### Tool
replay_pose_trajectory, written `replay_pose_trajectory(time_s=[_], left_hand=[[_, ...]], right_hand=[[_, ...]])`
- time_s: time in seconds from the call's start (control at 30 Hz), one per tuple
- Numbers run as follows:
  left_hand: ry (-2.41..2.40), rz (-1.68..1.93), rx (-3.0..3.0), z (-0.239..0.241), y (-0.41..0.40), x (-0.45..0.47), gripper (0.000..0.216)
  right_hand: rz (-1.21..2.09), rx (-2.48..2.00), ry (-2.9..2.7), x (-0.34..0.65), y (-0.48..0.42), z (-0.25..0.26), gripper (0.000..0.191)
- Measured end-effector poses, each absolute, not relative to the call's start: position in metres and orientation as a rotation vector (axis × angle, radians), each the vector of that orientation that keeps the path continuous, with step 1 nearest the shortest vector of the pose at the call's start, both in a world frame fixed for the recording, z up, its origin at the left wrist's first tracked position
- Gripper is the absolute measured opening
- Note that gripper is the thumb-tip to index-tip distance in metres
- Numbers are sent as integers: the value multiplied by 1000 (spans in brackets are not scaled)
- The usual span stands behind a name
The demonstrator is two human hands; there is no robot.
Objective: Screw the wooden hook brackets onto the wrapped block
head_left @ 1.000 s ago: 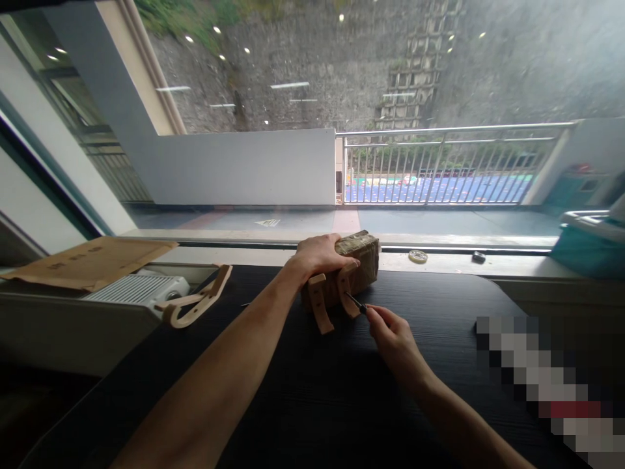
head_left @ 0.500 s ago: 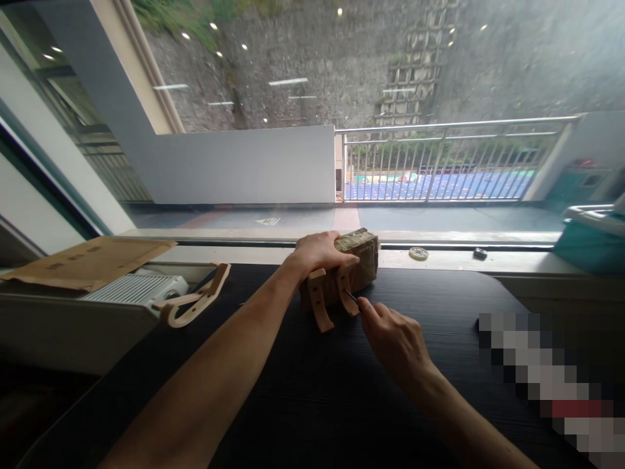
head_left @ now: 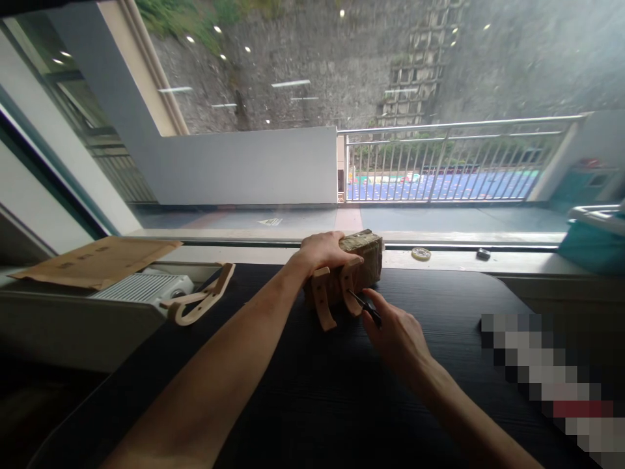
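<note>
At the far edge of the black counter (head_left: 439, 306), the left hand (head_left: 325, 251) closes its grip over a brown block (head_left: 370, 256); the right hand (head_left: 398, 335) pinches a small screwdriver (head_left: 367, 307), tip at the block's wooden bracket (head_left: 322, 303)

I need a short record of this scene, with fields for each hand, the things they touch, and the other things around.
left hand: grips the block from above
right hand: holds a small dark tool, its tip at one of the wooden pieces
wooden pieces: two, against the near side of the block
table: black; the block stands on it
left side: third piece, white device, cardboard
sill: tape roll
</note>
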State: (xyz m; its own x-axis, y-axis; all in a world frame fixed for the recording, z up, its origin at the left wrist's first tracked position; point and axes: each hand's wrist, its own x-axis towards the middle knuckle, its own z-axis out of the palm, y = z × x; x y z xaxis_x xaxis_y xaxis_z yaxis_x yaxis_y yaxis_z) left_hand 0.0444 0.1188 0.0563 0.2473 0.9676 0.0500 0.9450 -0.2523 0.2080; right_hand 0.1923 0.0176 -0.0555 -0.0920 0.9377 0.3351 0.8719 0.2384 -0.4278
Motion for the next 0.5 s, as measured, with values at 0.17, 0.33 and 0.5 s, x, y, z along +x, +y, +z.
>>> replay_pose_trajectory(time_s=[0.17, 0.33, 0.5], left_hand=[[1837, 244, 2366, 56, 119, 45, 74], [1813, 273, 2342, 57, 116, 44, 69], [1836, 262, 2330, 59, 112, 45, 69]], right_hand=[[-215, -1656, -2223, 185, 11, -52, 38], [301, -1556, -1963, 186, 21, -58, 36], [985, -1415, -1590, 192, 33, -61, 42]])
